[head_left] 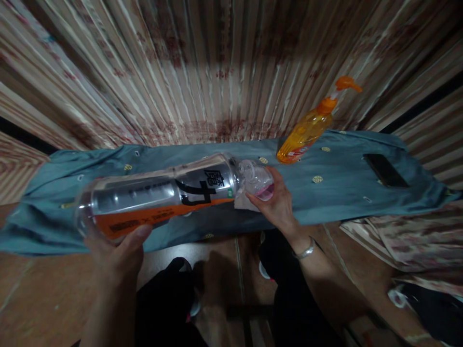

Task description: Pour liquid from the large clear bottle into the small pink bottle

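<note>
A large clear plastic bottle (159,190) with a silver and orange label lies tilted across the view, its neck toward the right. My left hand (119,246) is closed around its base end from below. In my right hand (277,202) is a small clear plastic cup (264,183), held at the bottle's mouth, with some pink showing at its lower side. Whether bottle and cup touch, I cannot tell. A pale napkin-like piece (246,201) shows beneath the cup, partly hidden.
A teal cloth (340,183) with small yellow motifs covers the narrow table. On it stand an orange pump bottle (307,132) behind my right hand and a dark phone (385,169) at the right. Striped curtains (202,72) hang behind; my knees are below the front edge.
</note>
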`<move>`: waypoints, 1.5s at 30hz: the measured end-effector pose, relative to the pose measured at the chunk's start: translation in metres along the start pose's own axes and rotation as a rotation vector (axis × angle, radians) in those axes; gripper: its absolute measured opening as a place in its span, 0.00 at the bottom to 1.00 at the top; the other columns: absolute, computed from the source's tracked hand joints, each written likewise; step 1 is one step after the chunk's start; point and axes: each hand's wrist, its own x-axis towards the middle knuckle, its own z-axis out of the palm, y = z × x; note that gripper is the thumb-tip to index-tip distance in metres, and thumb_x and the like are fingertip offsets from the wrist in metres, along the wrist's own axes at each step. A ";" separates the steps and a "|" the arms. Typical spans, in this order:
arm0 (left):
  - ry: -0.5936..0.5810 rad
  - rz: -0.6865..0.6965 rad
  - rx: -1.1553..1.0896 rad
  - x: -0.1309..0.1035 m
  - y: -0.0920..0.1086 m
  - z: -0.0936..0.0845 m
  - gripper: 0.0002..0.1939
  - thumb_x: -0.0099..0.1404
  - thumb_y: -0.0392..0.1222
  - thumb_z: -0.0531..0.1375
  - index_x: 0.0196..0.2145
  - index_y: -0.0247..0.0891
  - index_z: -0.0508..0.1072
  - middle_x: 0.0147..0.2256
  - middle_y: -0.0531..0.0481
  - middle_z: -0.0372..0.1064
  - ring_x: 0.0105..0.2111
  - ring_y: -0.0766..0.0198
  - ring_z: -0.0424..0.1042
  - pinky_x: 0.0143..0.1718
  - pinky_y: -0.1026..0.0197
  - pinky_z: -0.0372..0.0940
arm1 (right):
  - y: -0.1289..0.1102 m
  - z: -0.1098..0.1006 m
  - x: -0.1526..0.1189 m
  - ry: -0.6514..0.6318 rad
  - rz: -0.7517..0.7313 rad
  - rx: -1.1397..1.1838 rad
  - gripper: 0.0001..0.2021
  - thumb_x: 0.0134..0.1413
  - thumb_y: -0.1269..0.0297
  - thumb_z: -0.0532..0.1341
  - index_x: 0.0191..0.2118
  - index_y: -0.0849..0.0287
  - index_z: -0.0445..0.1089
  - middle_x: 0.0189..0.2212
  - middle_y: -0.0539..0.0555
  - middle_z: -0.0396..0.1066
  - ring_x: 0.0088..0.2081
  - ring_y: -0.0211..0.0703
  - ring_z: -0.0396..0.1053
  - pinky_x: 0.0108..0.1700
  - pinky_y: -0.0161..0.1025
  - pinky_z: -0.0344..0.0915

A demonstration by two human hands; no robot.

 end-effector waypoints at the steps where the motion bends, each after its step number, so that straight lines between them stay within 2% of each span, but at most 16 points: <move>1: 0.005 -0.016 -0.034 0.000 0.000 0.000 0.36 0.43 0.56 0.75 0.49 0.44 0.75 0.50 0.46 0.72 0.53 0.47 0.73 0.61 0.39 0.66 | 0.000 0.000 0.000 -0.002 0.002 -0.001 0.40 0.50 0.45 0.70 0.64 0.59 0.59 0.59 0.65 0.71 0.59 0.60 0.72 0.59 0.59 0.72; 7: 0.022 -0.096 -0.144 -0.003 0.010 0.006 0.33 0.42 0.50 0.77 0.47 0.44 0.76 0.48 0.47 0.74 0.51 0.49 0.75 0.60 0.42 0.67 | -0.001 -0.001 0.000 0.004 -0.002 -0.008 0.41 0.51 0.45 0.70 0.64 0.59 0.59 0.59 0.65 0.71 0.60 0.59 0.71 0.60 0.59 0.71; 13: 0.004 -0.065 -0.155 0.002 0.014 0.010 0.34 0.41 0.52 0.77 0.46 0.43 0.77 0.47 0.46 0.74 0.51 0.48 0.75 0.59 0.41 0.69 | 0.002 0.000 0.000 0.003 -0.007 -0.006 0.42 0.50 0.41 0.69 0.64 0.58 0.58 0.59 0.65 0.71 0.59 0.59 0.71 0.60 0.59 0.71; 22: 0.028 -0.089 -0.150 0.000 0.015 0.008 0.33 0.41 0.50 0.77 0.47 0.44 0.77 0.46 0.47 0.75 0.47 0.49 0.76 0.55 0.43 0.71 | 0.000 -0.001 0.001 -0.006 0.028 0.007 0.41 0.49 0.45 0.70 0.64 0.57 0.59 0.60 0.64 0.70 0.60 0.59 0.71 0.60 0.59 0.70; 27: 0.008 -0.076 -0.180 0.002 0.017 0.011 0.33 0.41 0.50 0.77 0.46 0.42 0.78 0.46 0.46 0.75 0.50 0.48 0.76 0.58 0.44 0.69 | 0.001 -0.001 0.000 -0.007 0.021 0.001 0.41 0.48 0.45 0.71 0.64 0.58 0.59 0.59 0.65 0.71 0.59 0.60 0.72 0.59 0.59 0.71; 32: 0.021 -0.097 -0.160 0.001 0.020 0.014 0.35 0.41 0.53 0.77 0.47 0.43 0.77 0.46 0.47 0.76 0.50 0.49 0.76 0.54 0.45 0.72 | 0.001 0.000 0.000 0.008 0.007 0.000 0.41 0.49 0.45 0.71 0.64 0.58 0.59 0.59 0.65 0.71 0.59 0.59 0.72 0.60 0.58 0.71; 39: 0.011 -0.085 -0.182 0.002 0.021 0.015 0.38 0.38 0.53 0.78 0.49 0.46 0.77 0.48 0.48 0.75 0.51 0.47 0.76 0.55 0.45 0.72 | 0.002 0.000 0.000 0.002 0.011 0.005 0.42 0.49 0.45 0.70 0.65 0.57 0.58 0.60 0.64 0.70 0.60 0.60 0.71 0.60 0.59 0.71; 45: 0.012 -0.085 -0.184 0.003 0.023 0.017 0.36 0.38 0.53 0.78 0.47 0.45 0.78 0.48 0.47 0.75 0.50 0.48 0.76 0.54 0.46 0.72 | 0.000 -0.001 0.000 0.003 0.014 -0.003 0.41 0.50 0.44 0.70 0.64 0.58 0.58 0.59 0.65 0.70 0.59 0.60 0.71 0.59 0.59 0.71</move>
